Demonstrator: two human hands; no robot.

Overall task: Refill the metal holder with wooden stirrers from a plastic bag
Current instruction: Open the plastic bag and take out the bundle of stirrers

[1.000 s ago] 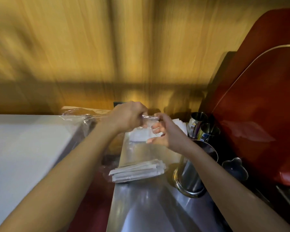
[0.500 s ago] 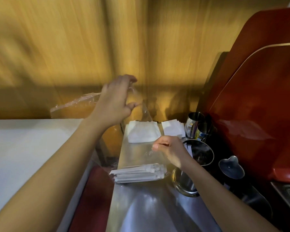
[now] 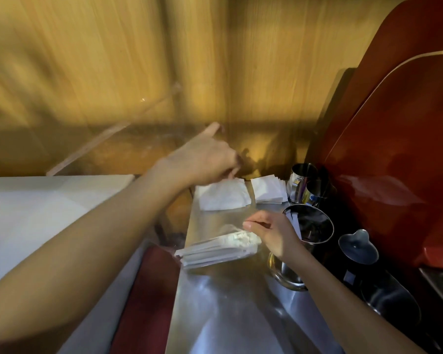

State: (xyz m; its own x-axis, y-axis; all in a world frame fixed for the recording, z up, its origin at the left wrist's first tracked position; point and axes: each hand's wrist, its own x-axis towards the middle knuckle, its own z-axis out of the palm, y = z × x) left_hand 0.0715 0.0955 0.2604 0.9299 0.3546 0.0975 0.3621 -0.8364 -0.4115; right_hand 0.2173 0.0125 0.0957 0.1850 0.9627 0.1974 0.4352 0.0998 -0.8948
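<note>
A: Surface, room?
B: Steel counter (image 3: 230, 315), wood-panel wall (image 3: 113, 60) behind, white top (image 3: 36, 213) left, red machine (image 3: 394, 162) right.

A: Containers?
B: Metal holder (image 3: 310, 226), a few stirrers inside. Two steel cups (image 3: 307, 185) behind it. Pitcher (image 3: 358, 249) right. Napkins (image 3: 225, 198) in two stacks at the back.

A: Stirrers?
B: Wrapped bundle (image 3: 218, 251) flat on counter, just left of holder.

A: Hands?
B: Left hand (image 3: 202, 159) raised, fingers pinched on clear bag (image 3: 108, 139). Right hand (image 3: 274, 233) at bundle's end, fingers curled narrow; contact: cannot tell.
</note>
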